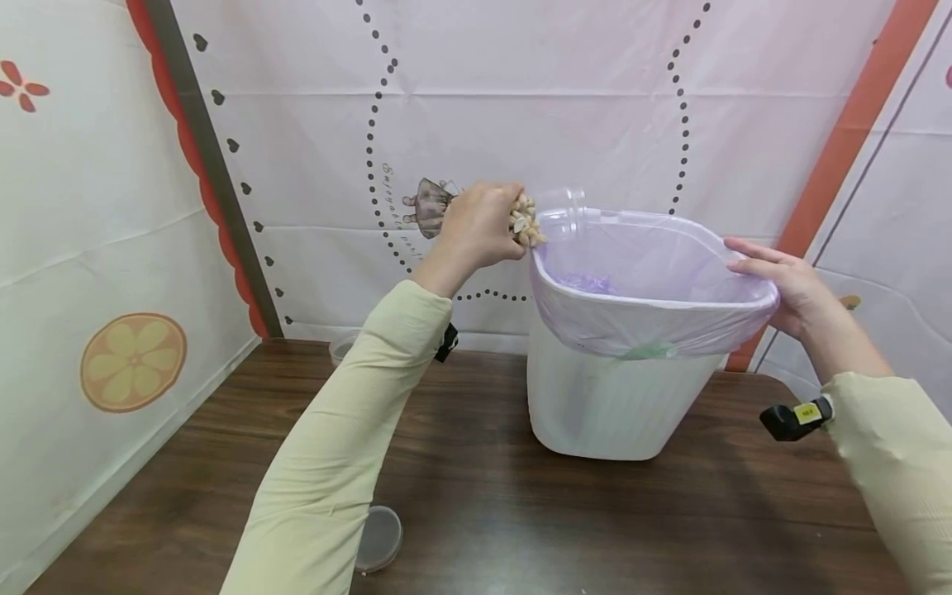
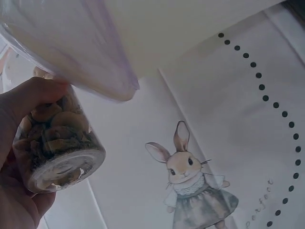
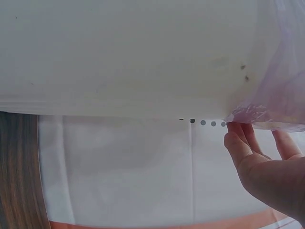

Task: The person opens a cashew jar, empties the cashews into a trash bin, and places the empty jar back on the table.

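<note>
My left hand (image 1: pixel 482 225) grips a clear plastic jar (image 2: pixel 86 162) tipped on its side, its mouth over the left rim of a trash bin (image 1: pixel 610 397). Pale curved nuts (image 1: pixel 525 221), like cashews, fill the jar near the fingers; its mouth end shows clear. The white bin stands upright, lined with a translucent purple bag (image 1: pixel 669 330) folded over the rim. My right hand (image 1: pixel 799 289) holds the bin's right rim. Its thumb reaches over the edge, and the other fingers (image 3: pixel 237 143) lie against the outside, below the bag's fold.
A round clear lid (image 1: pixel 381 537) lies on the brown wood-grain table (image 1: pixel 476 512), beside the left sleeve. Another clear container (image 1: pixel 340 347), partly hidden by that arm, stands at the back. Printed white cloth (image 1: pixel 521 124) hangs behind the bin, and a purple crumpled bit (image 1: pixel 585 283) sits inside it.
</note>
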A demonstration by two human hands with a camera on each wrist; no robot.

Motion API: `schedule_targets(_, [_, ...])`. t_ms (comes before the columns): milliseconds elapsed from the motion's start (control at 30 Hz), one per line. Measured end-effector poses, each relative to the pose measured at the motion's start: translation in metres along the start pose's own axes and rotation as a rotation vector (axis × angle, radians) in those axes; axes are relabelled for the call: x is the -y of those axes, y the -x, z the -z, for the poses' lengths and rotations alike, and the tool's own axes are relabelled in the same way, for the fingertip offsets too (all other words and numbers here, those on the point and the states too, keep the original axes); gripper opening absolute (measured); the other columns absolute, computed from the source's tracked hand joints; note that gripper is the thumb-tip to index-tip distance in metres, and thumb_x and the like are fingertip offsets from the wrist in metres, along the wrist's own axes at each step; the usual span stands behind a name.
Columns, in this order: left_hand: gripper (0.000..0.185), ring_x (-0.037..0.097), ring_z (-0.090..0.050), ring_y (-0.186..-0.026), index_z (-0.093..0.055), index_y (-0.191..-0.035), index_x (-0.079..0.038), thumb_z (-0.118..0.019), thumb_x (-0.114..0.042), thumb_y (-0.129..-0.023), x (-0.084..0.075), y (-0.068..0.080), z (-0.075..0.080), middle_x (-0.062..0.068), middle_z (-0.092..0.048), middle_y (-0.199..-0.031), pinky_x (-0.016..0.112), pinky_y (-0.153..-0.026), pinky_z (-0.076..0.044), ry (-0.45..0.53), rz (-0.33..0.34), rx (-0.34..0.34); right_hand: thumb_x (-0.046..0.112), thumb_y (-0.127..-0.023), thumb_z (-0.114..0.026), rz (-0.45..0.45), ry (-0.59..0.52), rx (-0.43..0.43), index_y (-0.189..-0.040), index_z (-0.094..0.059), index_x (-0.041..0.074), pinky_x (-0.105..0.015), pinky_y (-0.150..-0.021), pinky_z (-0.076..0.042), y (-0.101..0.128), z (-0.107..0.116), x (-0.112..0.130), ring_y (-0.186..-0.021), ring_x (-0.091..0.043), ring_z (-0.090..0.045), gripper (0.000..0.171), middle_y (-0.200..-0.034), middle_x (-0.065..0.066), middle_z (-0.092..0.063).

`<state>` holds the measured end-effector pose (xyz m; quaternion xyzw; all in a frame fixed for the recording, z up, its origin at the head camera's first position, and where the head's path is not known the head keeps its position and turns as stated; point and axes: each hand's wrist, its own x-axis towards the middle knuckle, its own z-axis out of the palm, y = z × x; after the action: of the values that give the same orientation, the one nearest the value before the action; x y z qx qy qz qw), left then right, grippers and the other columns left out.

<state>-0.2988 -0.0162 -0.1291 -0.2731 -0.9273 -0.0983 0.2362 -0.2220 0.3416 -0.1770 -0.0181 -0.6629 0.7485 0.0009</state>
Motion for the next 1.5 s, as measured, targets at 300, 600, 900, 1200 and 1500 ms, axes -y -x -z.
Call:
schedule_targets(300, [0.062,0.022,-0.053,-0.101,-0.053,-0.121,-0.011,-0.074,-0.025,-0.065,-0.009,-0.003,0.002,0.002,-0.060,-0.114,0.032,-0.083,-0.045,-0.126,-0.075,-0.029,0.009,-0.087,-0.059,-0.004,-0.005,-0.001,-0.093,-0.072,0.030,-0.024,-0.065,-0.051,-0.001,-0.002,0.001,-0.080,-0.006,-0.061,0.025,-0.090,0.013,-0.065])
schedule_targets(600, [0.050,0.021,-0.052,-0.102,-0.056,-0.114,-0.009,-0.072,-0.025,-0.070,-0.020,-0.004,0.004,0.004,-0.061,-0.112,0.029,-0.091,-0.040,-0.201,-0.119,-0.036,0.009,-0.087,-0.059,-0.006,-0.005,-0.006,-0.093,-0.072,0.030,-0.024,-0.065,-0.051,-0.002,-0.003,0.002,-0.081,-0.006,-0.061,0.026,-0.090,0.013,-0.065])
schedule_targets(900, [0.061,0.022,-0.052,-0.100,-0.052,-0.122,-0.005,-0.073,-0.026,-0.069,-0.022,-0.005,0.008,0.006,-0.060,-0.116,0.029,-0.090,-0.040,-0.243,-0.148,-0.031,0.006,-0.087,-0.058,0.010,-0.030,0.004,-0.094,-0.072,0.028,-0.024,-0.065,-0.051,-0.002,-0.002,0.003,-0.081,-0.007,-0.061,0.027,-0.090,0.011,-0.065])
schedule_targets(1200, [0.059,0.022,-0.052,-0.099,-0.053,-0.120,-0.006,-0.073,-0.024,-0.068,-0.021,-0.007,0.009,0.006,-0.060,-0.114,0.030,-0.088,-0.041,-0.255,-0.167,-0.027,0.004,-0.087,-0.057,0.005,-0.052,-0.001,-0.094,-0.072,0.028,-0.025,-0.065,-0.051,-0.002,-0.002,0.003,-0.081,-0.008,-0.061,0.029,-0.090,0.010,-0.066])
schedule_targets(1500, [0.052,0.022,-0.051,-0.100,-0.053,-0.121,-0.005,-0.069,-0.016,-0.072,-0.028,-0.010,0.008,0.007,-0.060,-0.113,0.030,-0.091,-0.039,-0.308,-0.213,0.006,0.003,-0.087,-0.057,0.009,-0.083,0.003,-0.095,-0.072,0.026,-0.024,-0.066,-0.050,-0.001,0.000,-0.001,-0.081,-0.008,-0.060,0.030,-0.091,0.009,-0.066])
